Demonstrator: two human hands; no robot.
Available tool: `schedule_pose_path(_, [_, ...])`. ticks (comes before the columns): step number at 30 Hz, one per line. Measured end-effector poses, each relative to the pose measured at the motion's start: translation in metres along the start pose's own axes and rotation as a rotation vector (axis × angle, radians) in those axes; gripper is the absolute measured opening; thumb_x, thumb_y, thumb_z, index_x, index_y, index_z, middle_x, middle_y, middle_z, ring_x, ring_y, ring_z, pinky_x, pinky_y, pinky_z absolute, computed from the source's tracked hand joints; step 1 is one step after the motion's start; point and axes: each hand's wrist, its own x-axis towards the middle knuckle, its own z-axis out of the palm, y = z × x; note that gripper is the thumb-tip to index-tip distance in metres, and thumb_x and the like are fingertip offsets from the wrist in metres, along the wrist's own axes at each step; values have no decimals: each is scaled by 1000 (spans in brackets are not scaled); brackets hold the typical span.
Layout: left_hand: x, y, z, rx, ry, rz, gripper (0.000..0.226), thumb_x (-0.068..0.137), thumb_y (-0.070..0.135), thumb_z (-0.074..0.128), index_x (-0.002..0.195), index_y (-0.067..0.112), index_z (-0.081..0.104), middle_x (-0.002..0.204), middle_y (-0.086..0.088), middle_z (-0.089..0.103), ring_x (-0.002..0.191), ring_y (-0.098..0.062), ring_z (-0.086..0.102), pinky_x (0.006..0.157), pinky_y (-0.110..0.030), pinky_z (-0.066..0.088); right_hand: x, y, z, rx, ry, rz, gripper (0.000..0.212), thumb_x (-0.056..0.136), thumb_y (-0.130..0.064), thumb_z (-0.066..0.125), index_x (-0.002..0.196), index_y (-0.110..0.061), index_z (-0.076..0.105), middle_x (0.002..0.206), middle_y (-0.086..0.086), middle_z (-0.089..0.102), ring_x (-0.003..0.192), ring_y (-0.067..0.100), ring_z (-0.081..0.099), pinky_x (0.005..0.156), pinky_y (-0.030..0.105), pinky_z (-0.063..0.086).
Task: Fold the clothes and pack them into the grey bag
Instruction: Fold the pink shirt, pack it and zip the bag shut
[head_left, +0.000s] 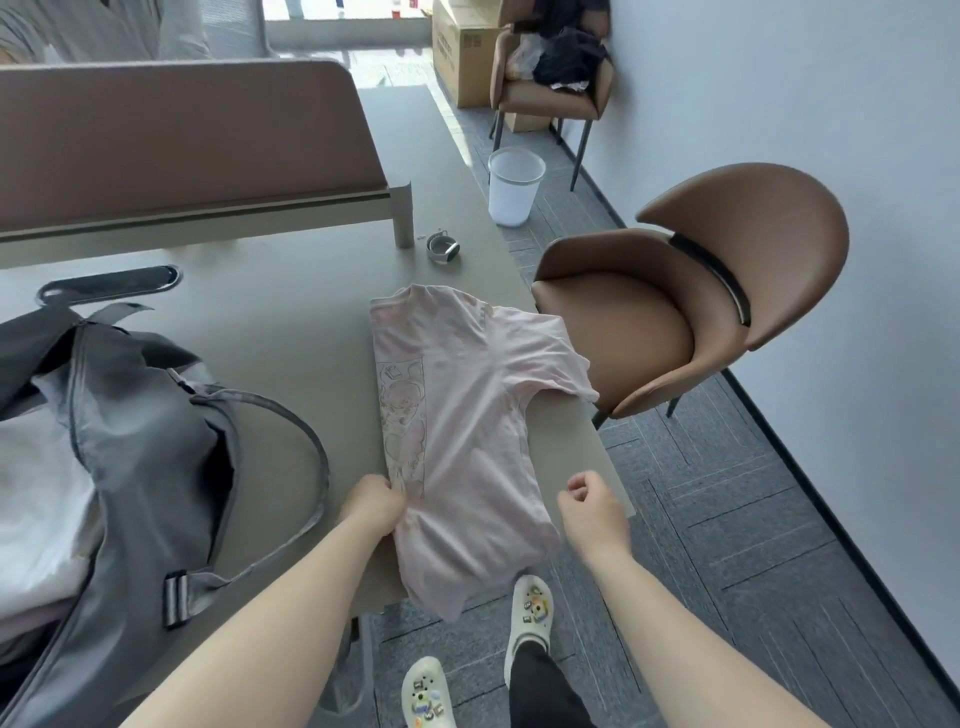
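1. Pink T-shirt (467, 415) lies flat on the worktop (291, 332) near its right edge, already folded lengthwise along its left side, with a faint cartoon print showing by that fold; its hem hangs over the near edge and one sleeve reaches out over the right edge.
2. Left hand (373, 505) rests at the shirt's folded left edge near the hem, its grip curled and pinching the fabric.
3. Right hand (592, 506) hovers just beside the shirt's right side, above the worktop's right edge, fingers curled into a loose fist with nothing in them.
4. Grey bag (145, 467) sits open at the worktop's left side, white cloth (41, 499) visible inside, its strap (311, 457) looping out toward the shirt.
5. Smartwatch (443, 248) lies near the far right of the worktop, by the foot of a brown divider panel (182, 140).
6. Brown chair (691, 291) stands just beside the right edge, and a white bin (513, 186) is on the floor beyond.
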Motion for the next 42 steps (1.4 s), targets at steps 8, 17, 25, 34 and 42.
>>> schedule_pose_path(8, [21, 43, -17, -126, 134, -68, 28, 90, 33, 55, 108, 13, 59, 109, -9, 66, 91, -25, 59, 72, -31, 43, 106, -76, -21, 78, -125, -136, 39, 91, -16, 51, 129, -20, 49, 93, 0, 56, 82, 22, 56, 69, 33, 44])
schedule_pose_path(17, [69, 100, -31, -388, 288, -83, 45, 91, 28, 61, 128, 5, 51, 115, -9, 59, 92, -20, 49, 79, -27, 36, 186, -140, -13, -289, -191, -358, 57, 91, -16, 45, 146, -20, 38, 152, 5, 34, 128, 29, 46, 96, 38, 43])
schedule_pose_path(25, [149, 142, -54, -535, 283, 7, 20, 82, 26, 66, 80, 9, 55, 68, 0, 51, 54, -16, 43, 49, -27, 31, 239, -170, 2, -450, -118, -245, 58, 93, -22, 44, 149, -21, 31, 150, 5, 34, 129, 30, 45, 99, 41, 41])
schedule_pose_path(34, [181, 123, -88, -513, 530, 50, 23, 91, 23, 55, 72, 14, 44, 66, 0, 43, 67, -29, 43, 62, -36, 36, 262, -205, 21, -499, 129, -606, 17, 85, -21, 58, 99, -13, 63, 109, 10, 59, 104, 34, 50, 81, 39, 39])
schedule_pose_path(42, [163, 133, -74, -44, 617, 293, 32, 85, 7, 51, 116, 13, 57, 121, -11, 54, 110, -33, 50, 91, -45, 44, 251, -172, 17, -394, 94, -231, 53, 89, -36, 54, 139, -24, 40, 146, 7, 40, 131, 35, 37, 104, 47, 37])
